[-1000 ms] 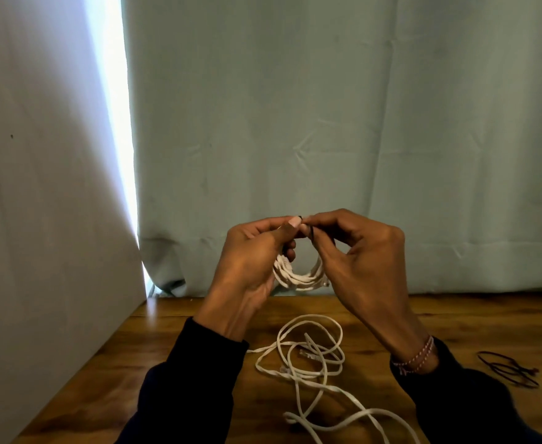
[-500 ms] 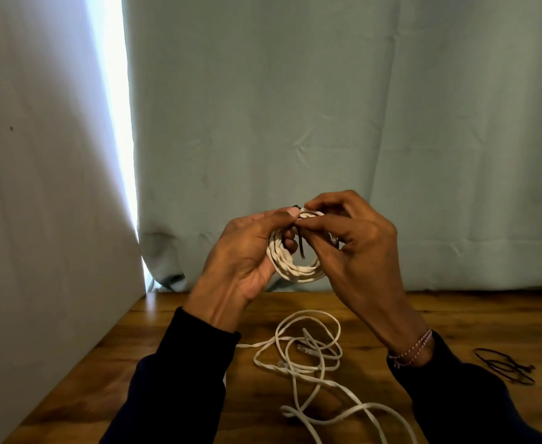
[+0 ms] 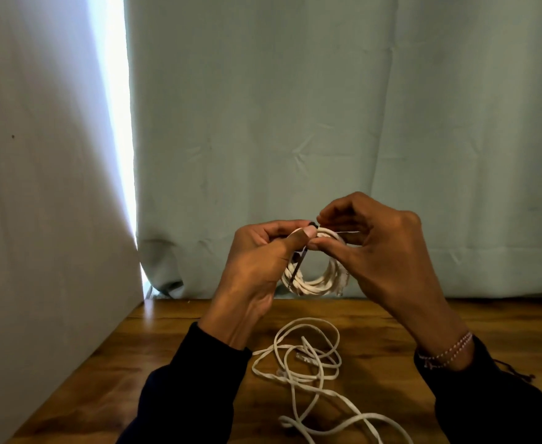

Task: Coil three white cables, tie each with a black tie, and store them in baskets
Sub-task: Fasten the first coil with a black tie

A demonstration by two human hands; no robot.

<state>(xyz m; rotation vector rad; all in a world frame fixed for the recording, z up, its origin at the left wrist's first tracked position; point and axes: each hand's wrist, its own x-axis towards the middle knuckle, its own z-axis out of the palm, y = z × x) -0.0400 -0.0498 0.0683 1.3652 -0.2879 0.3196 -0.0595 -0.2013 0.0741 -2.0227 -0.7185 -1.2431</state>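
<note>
Head view: over the last second the coil point(image 3: 314, 277) has turned from edge-on to face-on, so I now see its ring hanging between both hands above the table point(image 3: 173, 341). The tie point(image 3: 298, 265) has gone from a short stub at the fingertips to a dark strand running down across the coil's left side. I read that as the tie wrapped round the bundle and being drawn snug; first cable nearly bound, not yet stored.

Grip, left hand point(image 3: 257, 267): fingers curled, thumb pressed onto the coil's top edge, pinning coil and tie together. Right hand point(image 3: 381, 254): thumb and forefinger narrowed to a pinch at the coil's top, right beside the left thumb, on what looks like the tie's head. Exactly which end it holds I cannot tell.

A loose cable point(image 3: 308, 363) lies uncoiled on the table below the hands, well apart from the coil. No baskets in view. Third cable not seen.
</note>
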